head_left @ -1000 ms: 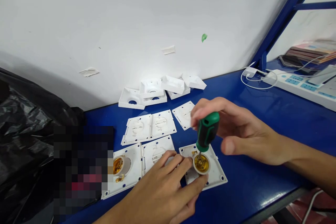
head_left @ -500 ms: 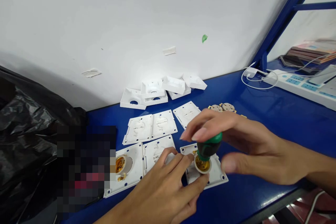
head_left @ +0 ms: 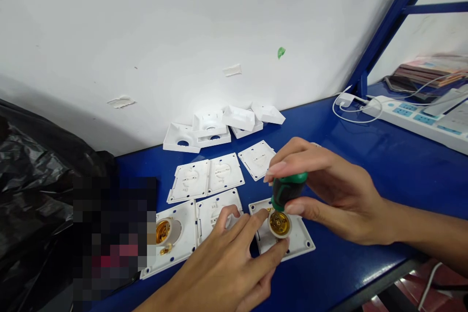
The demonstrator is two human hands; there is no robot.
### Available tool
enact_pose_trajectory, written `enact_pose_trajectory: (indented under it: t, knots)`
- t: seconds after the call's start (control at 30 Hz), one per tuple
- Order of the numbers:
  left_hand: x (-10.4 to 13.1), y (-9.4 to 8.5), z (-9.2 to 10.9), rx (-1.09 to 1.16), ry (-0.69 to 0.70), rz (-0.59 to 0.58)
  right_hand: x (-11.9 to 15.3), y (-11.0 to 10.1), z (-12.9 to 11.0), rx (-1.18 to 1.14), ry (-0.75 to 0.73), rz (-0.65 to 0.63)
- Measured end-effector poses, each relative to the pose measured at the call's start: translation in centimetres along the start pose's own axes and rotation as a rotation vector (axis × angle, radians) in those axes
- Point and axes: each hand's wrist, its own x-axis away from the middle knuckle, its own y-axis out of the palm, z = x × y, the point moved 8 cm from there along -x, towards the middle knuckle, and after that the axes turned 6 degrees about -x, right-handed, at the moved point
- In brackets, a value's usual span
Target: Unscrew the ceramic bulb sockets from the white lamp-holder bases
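Observation:
My right hand (head_left: 340, 195) grips a stubby screwdriver (head_left: 288, 191) with a green and black handle between thumb and fingers. The handle stands over the rear rim of a round lamp socket (head_left: 280, 225) with a brass-coloured inside; the screwdriver's tip is hidden. That socket sits on a white square plate (head_left: 302, 239). Index finger and thumb of my left hand (head_left: 234, 248) hold the socket from its left and near sides. Further left, a second lamp socket (head_left: 164, 231) stands on another white plate (head_left: 185, 243), with small brass parts beside it.
More white plates (head_left: 190, 187) lie behind my hands on the blue table (head_left: 310, 126). Several white box covers (head_left: 179, 141) are piled against the wall. A power strip (head_left: 420, 122) with cables lies at the right, and a black plastic bag (head_left: 47, 165) fills the left side.
My right hand has closed its thumb and fingers around the screwdriver handle; before, the thumb was apart from it. The handle now sits slightly higher, showing more of the socket's inside.

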Motion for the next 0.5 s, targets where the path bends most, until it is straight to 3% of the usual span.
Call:
enact_pose_trajectory:
  t: [0.17,0.5]
  knots:
    - [-0.04,0.22,-0.10,-0.014,-0.010,-0.030,0.16,-0.30,0.15,0.005,-0.001,0.047]
    - [-0.04,0.23,-0.11,-0.050,-0.006,-0.037,0.17,0.01,-0.65,0.113,-0.027,-0.006]
